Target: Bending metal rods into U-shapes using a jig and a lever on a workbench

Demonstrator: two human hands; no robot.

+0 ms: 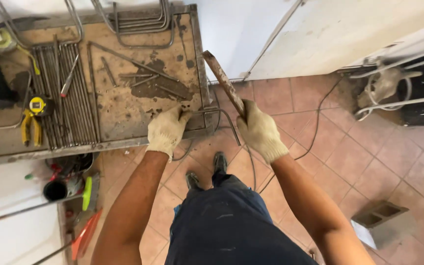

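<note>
The gloved left hand point(167, 130) presses down on a thin steel rod point(222, 118) at the near right corner of the worktop point(123, 110), fingers closed on it to pin it against the edge. The gloved right hand point(260, 130) grips a rusty bending lever point(224, 82) just off that corner, fingers wrapped tight — its length giving leverage on the rod's curved end. Straight rods point(67, 98) and yellow pliers point(30, 128) lie toward the worktop's left side.

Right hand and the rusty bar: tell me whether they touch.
Touching. The head view shows the gloved right hand wrapped around the rusty bar, whose upper end sticks out above the fist.
</note>
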